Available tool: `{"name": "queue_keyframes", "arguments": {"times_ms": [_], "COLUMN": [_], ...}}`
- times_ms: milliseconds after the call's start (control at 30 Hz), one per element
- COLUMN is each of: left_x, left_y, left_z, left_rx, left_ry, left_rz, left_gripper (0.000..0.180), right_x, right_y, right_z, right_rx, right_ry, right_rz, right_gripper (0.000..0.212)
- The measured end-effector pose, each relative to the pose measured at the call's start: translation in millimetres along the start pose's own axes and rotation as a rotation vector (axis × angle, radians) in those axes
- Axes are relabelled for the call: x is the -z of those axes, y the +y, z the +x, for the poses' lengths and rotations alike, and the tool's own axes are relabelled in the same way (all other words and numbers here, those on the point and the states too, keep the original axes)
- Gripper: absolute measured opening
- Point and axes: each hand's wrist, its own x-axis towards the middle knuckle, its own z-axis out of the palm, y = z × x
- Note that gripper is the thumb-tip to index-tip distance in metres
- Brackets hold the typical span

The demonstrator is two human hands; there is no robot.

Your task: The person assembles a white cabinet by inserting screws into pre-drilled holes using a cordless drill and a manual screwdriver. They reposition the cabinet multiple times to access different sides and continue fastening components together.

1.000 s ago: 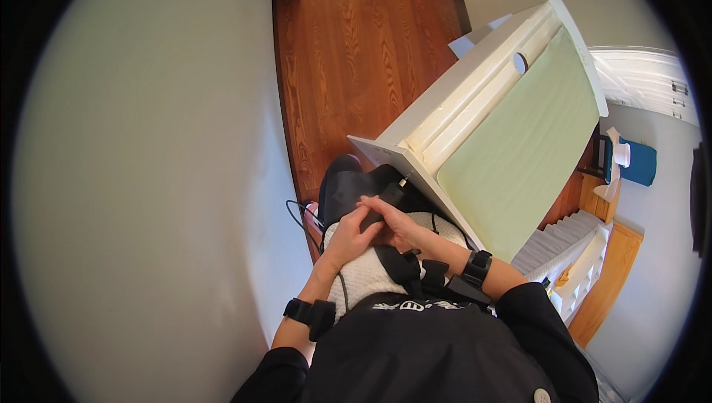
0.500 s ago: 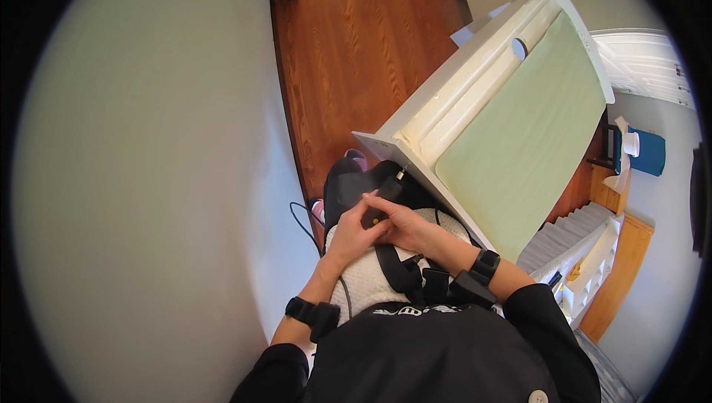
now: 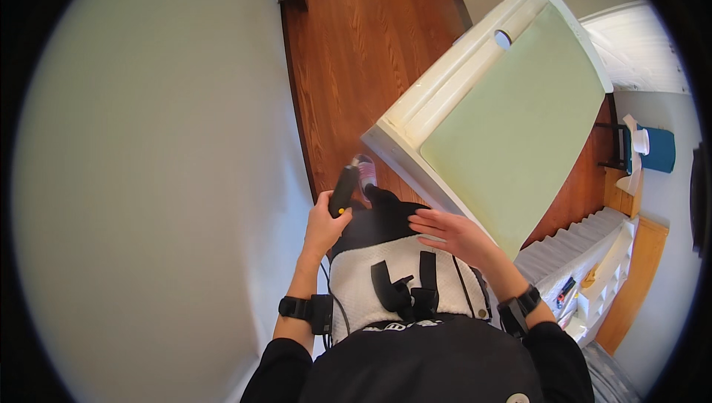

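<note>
My left hand [image 3: 326, 221] is closed round a cordless screwdriver [image 3: 343, 192], black and stick-shaped, with an orange button near its base and a silver tip pointing away from me. It is held over my legs, close to the wall. On the other side, my right hand [image 3: 452, 236] is empty, its fingers stretched out flat above my lap. Just beyond that hand runs the near white edge of a furniture piece with a pale green panel [image 3: 519, 132]. The right hand appears apart from this edge.
A grey-white wall [image 3: 163, 180] rises on my left. Brown wooden floor [image 3: 363, 54] stretches ahead. To the right stand a white tray [image 3: 586, 295] with tools and a wooden board [image 3: 634, 284]. Farther off, a white roll [image 3: 639, 142] sits by a teal object [image 3: 658, 152].
My hands were together around the screwdriver and have parted. The left carried it left, while the right let go, moved right and opened. My view has shifted slightly.
</note>
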Motion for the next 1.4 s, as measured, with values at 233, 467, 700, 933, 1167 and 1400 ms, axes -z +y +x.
{"name": "queue_keyframes", "arguments": {"times_ms": [233, 467, 700, 933, 1167, 1400], "left_x": [-14, -57, -90, -97, -100, -96], "left_y": [-1, 23, 54, 63, 57, 61], "left_z": [-14, -3, 88, 108, 106, 113], "left_rx": [-0.073, -0.158, -0.036, 0.033, -0.004, 0.044], "left_ry": [-0.014, -0.001, 0.117, 0.274, 0.318, 0.387], "left_rz": [-0.430, -0.591, -0.820, -0.887, -0.882, -0.740], "left_gripper": [0.021, 0.028, 0.041, 0.023, 0.017, 0.016], "right_x": [78, 185, 291, 277, 263, 273], "right_y": [69, 120, 132, 104, 97, 114], "right_z": [-99, -150, -106, -64, -51, -37], "right_rx": [0.403, 0.741, 0.541, 0.480, 0.258, 0.227], "right_ry": [0.232, 0.603, 0.679, 0.235, 0.347, 0.430], "right_rz": [0.246, 0.465, 0.457, 0.403, 0.406, 0.360], "right_gripper": [0.047, 0.044, 0.060, 0.052, 0.049, 0.049]}}
